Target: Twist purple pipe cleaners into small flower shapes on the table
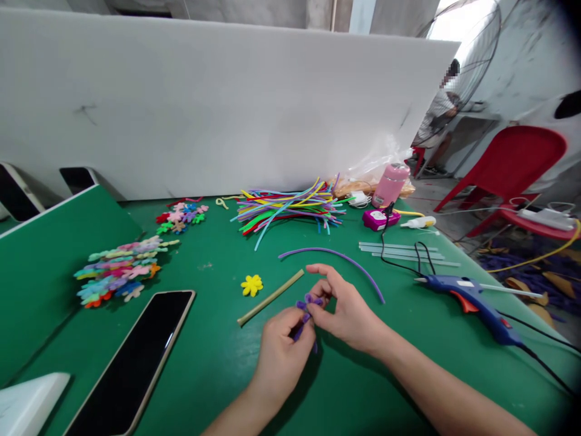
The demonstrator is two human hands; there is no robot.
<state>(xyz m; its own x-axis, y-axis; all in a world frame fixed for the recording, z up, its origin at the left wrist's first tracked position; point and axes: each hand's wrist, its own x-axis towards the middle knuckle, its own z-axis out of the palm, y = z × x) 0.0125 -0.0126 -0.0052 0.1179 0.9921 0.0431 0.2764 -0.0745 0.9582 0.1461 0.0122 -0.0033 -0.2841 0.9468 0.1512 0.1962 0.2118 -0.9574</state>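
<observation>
Small purple loops, close fingers: slipping and bending look like the main risks

The purple looped piece (313, 299) is held above the table (213, 381), in front of the person, between both hands. The left hand (282, 351) has its grip together, thumb and finger pinching the lower part. The right hand (348, 312) pinches the upper loops between thumb and fingers, its index finger stretched away from the piece.

The loops are small and largely covered by the fingers, so one could slip out or be squashed flat if the two grips pull unevenly. Fuzzy and seemingly bendable, the piece might also spring open if either pinch loosens too soon. How firmly it is twisted cannot be told.

Loose things lie close by. A curved purple strip (338, 253) ends just beside the right wrist, where a sideways sweep could push it off. The tan stick (271, 298) and the yellow flower (252, 285) lie near the left hand; the stick, if it is round, could roll when knocked.

To the right, the blue glue gun (474, 297) lies with its nozzle towards the hands. Whether it is hot does not show; if it is, a careless reach could burn. A black cord (399, 264) crosses the glue sticks (402, 249), so a snag could drag them.
</observation>
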